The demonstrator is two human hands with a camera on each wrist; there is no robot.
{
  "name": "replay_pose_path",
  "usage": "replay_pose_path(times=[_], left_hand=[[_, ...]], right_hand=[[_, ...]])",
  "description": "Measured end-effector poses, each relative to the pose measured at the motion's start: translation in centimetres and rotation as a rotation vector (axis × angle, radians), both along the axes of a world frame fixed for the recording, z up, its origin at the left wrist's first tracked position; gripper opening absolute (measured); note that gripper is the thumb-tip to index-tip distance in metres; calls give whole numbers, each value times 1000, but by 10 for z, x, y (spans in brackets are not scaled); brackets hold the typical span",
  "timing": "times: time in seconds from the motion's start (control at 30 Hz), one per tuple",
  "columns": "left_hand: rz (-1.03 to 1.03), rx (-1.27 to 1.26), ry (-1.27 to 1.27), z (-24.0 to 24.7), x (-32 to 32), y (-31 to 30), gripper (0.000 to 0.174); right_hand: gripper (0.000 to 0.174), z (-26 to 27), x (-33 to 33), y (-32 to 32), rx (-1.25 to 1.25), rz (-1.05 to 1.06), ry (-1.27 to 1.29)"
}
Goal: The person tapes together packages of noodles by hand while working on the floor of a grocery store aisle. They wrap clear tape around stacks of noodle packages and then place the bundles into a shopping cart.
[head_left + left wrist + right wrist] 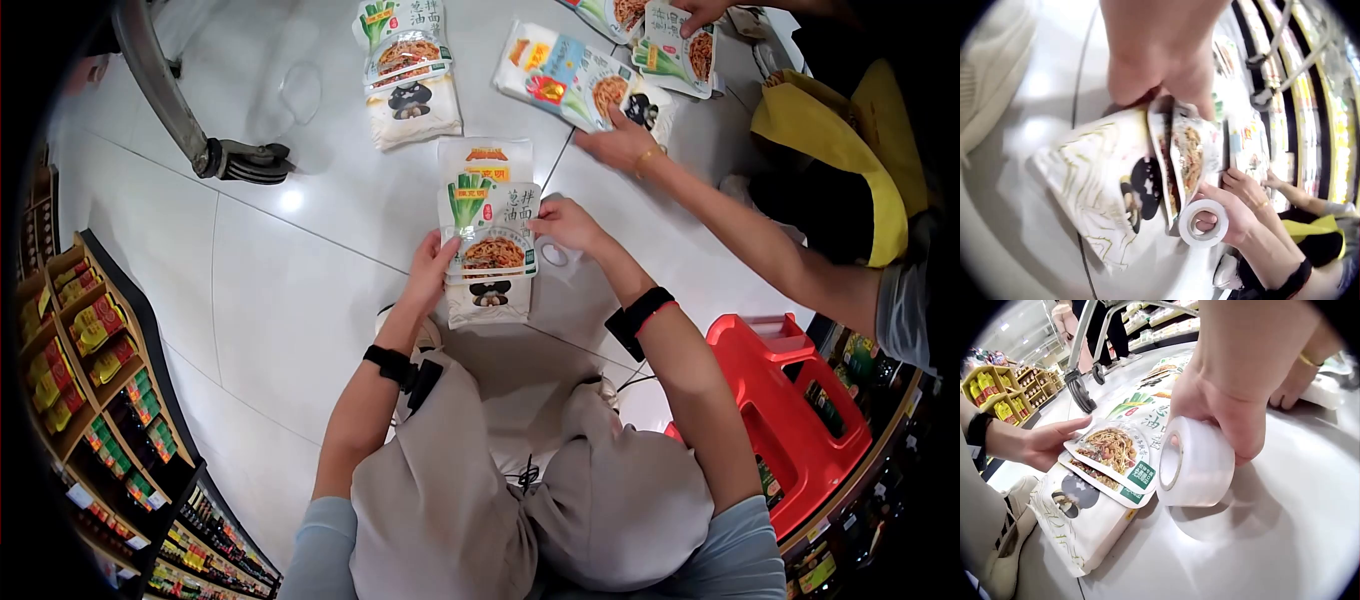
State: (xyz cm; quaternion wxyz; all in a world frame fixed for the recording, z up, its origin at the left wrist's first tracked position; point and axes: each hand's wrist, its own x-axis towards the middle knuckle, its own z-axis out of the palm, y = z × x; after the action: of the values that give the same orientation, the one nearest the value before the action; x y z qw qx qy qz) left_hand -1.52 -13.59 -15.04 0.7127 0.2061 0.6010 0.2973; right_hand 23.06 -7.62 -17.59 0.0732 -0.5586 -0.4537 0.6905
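Two green noodle packets [491,225] lie stacked on a white packet [488,298] on the floor between my knees. My left hand [430,272] holds the stack's left edge, thumb and fingers pinching the green packets [1188,150]. My right hand [565,224] grips a roll of clear tape [1194,462] at the stack's right edge, fingers curled over its top. The same tape roll [1204,223] stands on edge on the tile beside the white packet [1079,519]. Both hands wear black wrist straps.
Another person in a yellow vest [840,150] crouches at the right, one hand [625,145] on more noodle packets [570,75]. A further packet stack [408,70] lies ahead. A red stool [790,400] stands right, a cart wheel [240,160] left, stocked shelves [90,340] far left.
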Motion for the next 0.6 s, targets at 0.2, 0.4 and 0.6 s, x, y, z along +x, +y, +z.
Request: replay_pose_path(times=[0.2,0.4,0.6], left_hand=[[-185,51,-286,23,-9,4,71],[-435,181,-34,27,-10,11,83],[-469,132,-141,16,-18,22,69]], right_hand=[[19,-3,1,-2,46,-93,137],[20,-7,1,0,188,118,-28],[19,-8,1,-6,130,8,104]])
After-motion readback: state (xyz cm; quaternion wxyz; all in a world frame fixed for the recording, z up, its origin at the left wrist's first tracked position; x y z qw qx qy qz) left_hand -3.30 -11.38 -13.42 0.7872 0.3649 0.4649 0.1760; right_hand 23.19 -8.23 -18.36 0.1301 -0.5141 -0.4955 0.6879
